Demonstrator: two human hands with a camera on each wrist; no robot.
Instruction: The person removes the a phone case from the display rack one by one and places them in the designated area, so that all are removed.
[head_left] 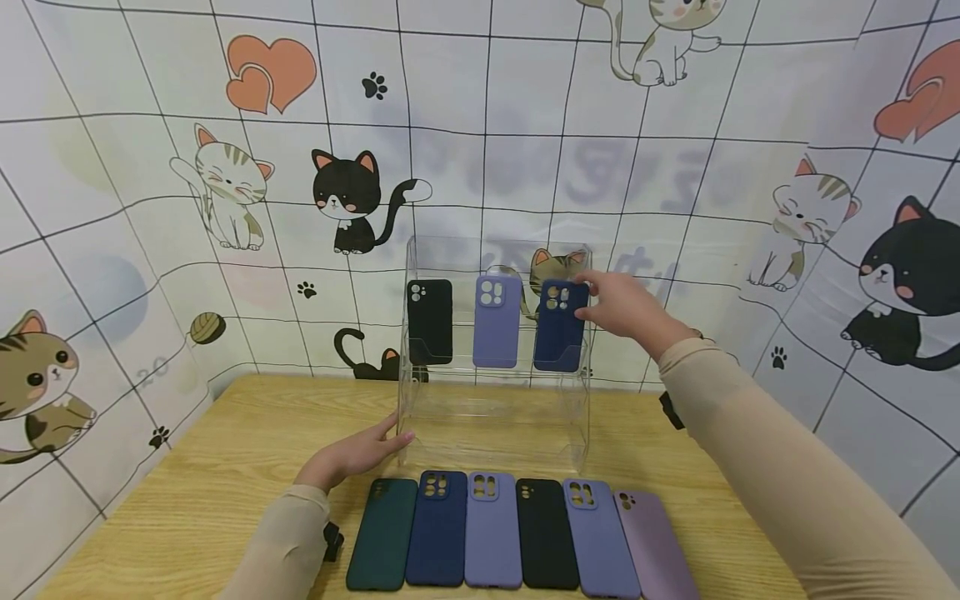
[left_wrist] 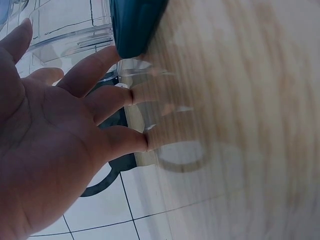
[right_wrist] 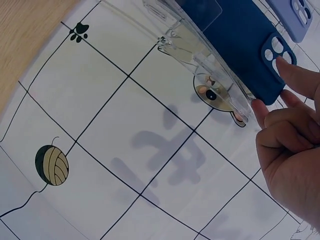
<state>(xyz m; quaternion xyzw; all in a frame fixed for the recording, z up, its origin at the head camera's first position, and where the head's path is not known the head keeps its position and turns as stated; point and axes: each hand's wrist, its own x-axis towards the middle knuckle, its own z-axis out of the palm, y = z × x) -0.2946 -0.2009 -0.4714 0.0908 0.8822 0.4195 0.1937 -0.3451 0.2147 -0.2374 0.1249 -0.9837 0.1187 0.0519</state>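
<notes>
A clear acrylic display stand (head_left: 487,412) stands at the back of the wooden table. Its upper tier bears a black phone case (head_left: 430,325), a lavender phone case (head_left: 497,333) and a dark blue phone case (head_left: 559,333). My right hand (head_left: 626,307) pinches the dark blue one by its upper right corner; the right wrist view shows thumb and fingers (right_wrist: 297,80) at its camera-hole end. Down at the stand's lower left side, my left hand (head_left: 360,457) rests with fingers extended. In the left wrist view its fingers (left_wrist: 117,142) are spread and nearly straight.
A row of several phone cases lies in front of the stand: dark green (head_left: 382,537), dark blue (head_left: 437,537), lavender (head_left: 492,537), black (head_left: 549,537), another lavender (head_left: 606,542) and mauve (head_left: 655,542). Behind the table (head_left: 225,467) hangs a cat-print cloth (head_left: 465,167).
</notes>
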